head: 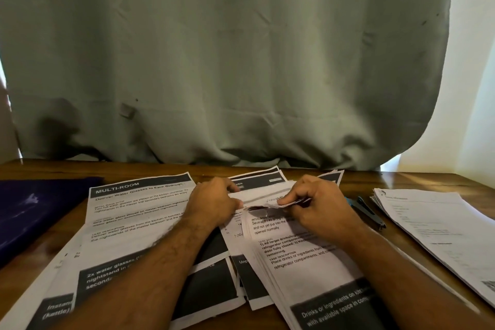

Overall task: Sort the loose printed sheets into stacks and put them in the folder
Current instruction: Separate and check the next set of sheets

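On the wooden table [417, 182], the right hand [318, 206] pinches the curled top edge of a bundle of printed sheets [302, 257], and the left hand [214, 201] grips that edge just beside it. More loose pages [134, 222] lie left of the left hand, a dark blue folder [34, 211] further left, and a neat stack [434, 228] right of the right hand.

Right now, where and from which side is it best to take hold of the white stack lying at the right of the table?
Probably at the white stack's far left corner, coming from the left. The sheets there fan apart slightly and their edges lie exposed on the wooden table, so fingers can slide under. The dark stapler-like tool lies close beside that edge, so the grip should stay beyond it.
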`<state>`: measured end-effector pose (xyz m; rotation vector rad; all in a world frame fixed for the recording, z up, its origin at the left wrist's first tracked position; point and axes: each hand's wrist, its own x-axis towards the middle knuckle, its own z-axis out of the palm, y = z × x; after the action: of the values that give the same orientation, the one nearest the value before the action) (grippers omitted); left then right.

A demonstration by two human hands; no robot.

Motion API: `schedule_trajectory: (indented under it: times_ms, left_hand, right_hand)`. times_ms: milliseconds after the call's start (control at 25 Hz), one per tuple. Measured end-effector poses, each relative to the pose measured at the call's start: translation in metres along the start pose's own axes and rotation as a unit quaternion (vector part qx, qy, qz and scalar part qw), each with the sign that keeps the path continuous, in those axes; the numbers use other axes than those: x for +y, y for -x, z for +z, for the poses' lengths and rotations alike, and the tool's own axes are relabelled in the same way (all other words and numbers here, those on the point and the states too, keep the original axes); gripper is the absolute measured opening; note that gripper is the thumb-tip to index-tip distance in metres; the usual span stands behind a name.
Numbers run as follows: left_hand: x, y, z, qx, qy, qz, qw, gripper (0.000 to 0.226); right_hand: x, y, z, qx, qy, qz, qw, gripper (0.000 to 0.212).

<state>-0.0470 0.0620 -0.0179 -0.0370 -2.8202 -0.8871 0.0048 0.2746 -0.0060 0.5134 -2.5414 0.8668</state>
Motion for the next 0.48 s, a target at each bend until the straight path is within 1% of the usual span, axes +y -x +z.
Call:
schedule_trajectory:
  times_ms: [80, 160, 240, 320, 400, 480]
  left_hand:
    - [0.0, 0.0, -0.002, 0.037, 0.101, 0.009, 0.994, 0.011]
    - [0.003, 0.002, -0.005, 0.091, 0.187, 0.012, 0.978, 0.007]
    - [0.006, 0.006, -0.009, 0.117, 0.277, 0.012, 0.954, 0.006]
    - [0.007, 0.009, -0.01, 0.114, 0.336, 0.012, 0.935, 0.007]
    - [0.008, 0.012, -0.011, 0.106, 0.353, 0.022, 0.929, 0.007]
    - [0.008, 0.014, -0.015, 0.091, 0.371, 0.053, 0.923, 0.006]
  right_hand:
    - [0.001, 0.001, -0.002, 0.034, -0.005, -0.043, 0.998, 0.018]
    - [0.001, 0.002, -0.002, 0.06, -0.004, -0.078, 0.995, 0.021]
    - [0.001, 0.002, -0.001, 0.077, 0.01, -0.102, 0.992, 0.024]
    - [0.001, 0.003, -0.001, 0.073, 0.026, -0.104, 0.992, 0.024]
    - [0.0, 0.004, -0.001, 0.064, 0.036, -0.098, 0.993, 0.024]
    - [-0.003, 0.004, -0.001, 0.076, 0.043, -0.099, 0.991, 0.024]
